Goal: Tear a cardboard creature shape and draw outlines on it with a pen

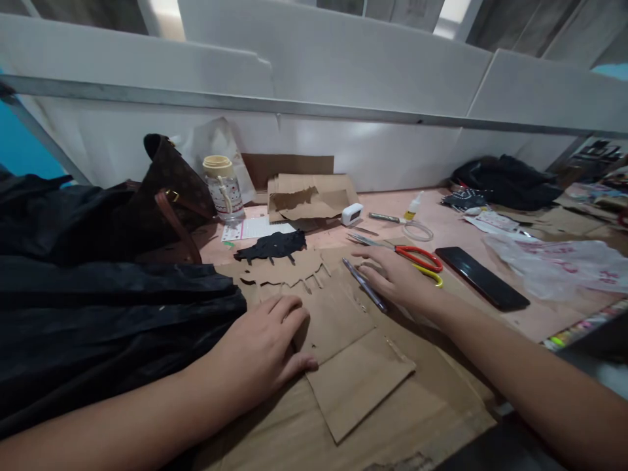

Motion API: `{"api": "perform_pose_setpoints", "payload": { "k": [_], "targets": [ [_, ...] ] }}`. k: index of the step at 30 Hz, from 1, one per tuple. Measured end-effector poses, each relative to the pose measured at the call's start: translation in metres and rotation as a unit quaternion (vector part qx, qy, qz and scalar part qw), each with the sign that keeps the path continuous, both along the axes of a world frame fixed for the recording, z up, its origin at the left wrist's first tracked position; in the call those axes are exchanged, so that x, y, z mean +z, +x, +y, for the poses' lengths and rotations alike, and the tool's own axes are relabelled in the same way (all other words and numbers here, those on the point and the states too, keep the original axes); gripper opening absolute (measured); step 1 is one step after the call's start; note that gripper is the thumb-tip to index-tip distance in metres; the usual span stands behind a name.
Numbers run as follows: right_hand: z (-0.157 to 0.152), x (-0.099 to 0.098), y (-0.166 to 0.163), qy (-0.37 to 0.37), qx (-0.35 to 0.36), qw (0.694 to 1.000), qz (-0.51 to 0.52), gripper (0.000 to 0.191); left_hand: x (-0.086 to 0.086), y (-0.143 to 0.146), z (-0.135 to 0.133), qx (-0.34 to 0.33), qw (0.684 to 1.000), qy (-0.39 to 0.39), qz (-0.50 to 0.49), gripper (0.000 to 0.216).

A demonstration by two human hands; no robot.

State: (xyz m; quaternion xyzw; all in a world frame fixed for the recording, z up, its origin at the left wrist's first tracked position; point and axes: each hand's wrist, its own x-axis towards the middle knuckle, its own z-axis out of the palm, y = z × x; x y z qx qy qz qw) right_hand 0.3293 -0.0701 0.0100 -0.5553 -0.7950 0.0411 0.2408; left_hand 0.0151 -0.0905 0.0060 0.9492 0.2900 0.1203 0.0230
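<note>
My left hand (pixel 267 343) lies flat, fingers together, pressing on a brown cardboard sheet (pixel 343 366) on the table. My right hand (pixel 392 275) rests further back on the same cardboard, fingers spread, with a dark pen (pixel 366 285) lying under or beside its thumb. Just beyond its fingertips lie scissors with red and yellow handles (pixel 417 258). A cut-out cardboard shape with tabs (pixel 284 269) and a black cut-out piece (pixel 272 246) sit behind my left hand.
A black cloth (pixel 98 314) and a brown handbag (pixel 171 196) fill the left. A jar (pixel 224 186), folded cardboard (pixel 309 193), a white small device (pixel 352 214), a glue bottle (pixel 413 206), a black phone (pixel 481 278) and plastic bags (pixel 554 261) stand about. A white partition wall closes the back.
</note>
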Motion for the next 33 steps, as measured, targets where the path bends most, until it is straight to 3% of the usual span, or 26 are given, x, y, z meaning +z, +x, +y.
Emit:
{"api": "perform_pose_setpoints", "payload": {
  "k": [4,8,11,14,18,21,28,33],
  "targets": [
    [0.006,0.001,0.006,-0.017,-0.012,1.000,-0.014,0.042,-0.006,-0.001,0.003,-0.001,1.000,-0.017,-0.007,0.039],
    [0.005,0.000,0.003,-0.050,-0.015,0.998,-0.047,0.059,0.002,-0.001,0.010,0.004,1.000,0.003,-0.016,0.027],
    [0.004,-0.005,0.000,-0.040,-0.014,0.996,-0.080,0.046,0.018,-0.010,0.030,0.066,0.998,0.023,0.007,0.031],
    [0.011,-0.014,0.007,-0.011,-0.009,0.995,-0.101,0.032,0.033,-0.031,0.068,0.207,0.976,0.029,0.063,0.035],
    [0.027,-0.019,0.021,0.010,-0.023,0.992,-0.123,0.029,0.041,-0.058,0.137,0.307,0.943,-0.010,0.125,0.028],
    [0.031,-0.014,0.020,0.015,-0.030,0.988,-0.153,0.028,0.038,-0.060,0.180,0.341,0.927,-0.048,0.146,0.035],
    [0.014,-0.002,-0.007,0.020,0.006,0.991,-0.133,0.028,0.017,-0.016,0.226,0.279,0.952,-0.067,0.106,0.038],
    [0.008,-0.002,-0.011,0.009,-0.003,0.996,-0.083,0.029,0.014,0.004,0.245,0.239,0.962,-0.096,0.091,0.039]
  ]
}}
